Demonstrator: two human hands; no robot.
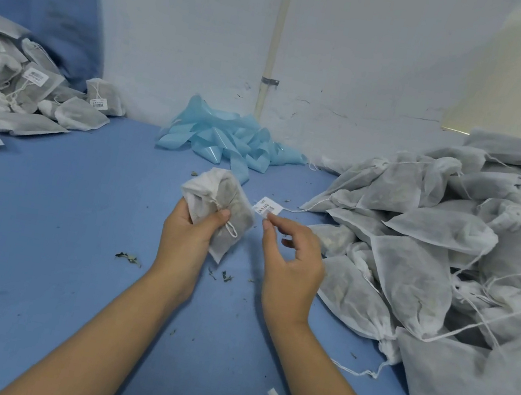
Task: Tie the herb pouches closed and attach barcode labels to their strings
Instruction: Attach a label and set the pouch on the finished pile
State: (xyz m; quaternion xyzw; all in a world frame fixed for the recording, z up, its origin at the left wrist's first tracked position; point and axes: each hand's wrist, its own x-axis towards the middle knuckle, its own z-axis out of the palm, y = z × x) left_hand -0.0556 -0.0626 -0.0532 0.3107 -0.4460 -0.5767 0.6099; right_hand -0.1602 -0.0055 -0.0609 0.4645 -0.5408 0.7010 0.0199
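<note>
Left hand (188,233) curled tight round a white pouch (219,209) held up over the blue table (54,230), right hand (291,258) pinching a small label (267,208) beside it, maybe on the string, big pouch pile (432,262) at right, labelled pouches (26,97) far left

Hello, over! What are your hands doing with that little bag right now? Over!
Left hand grips the pouch. Right hand pinches the barcode label. Nothing in the way.
</note>
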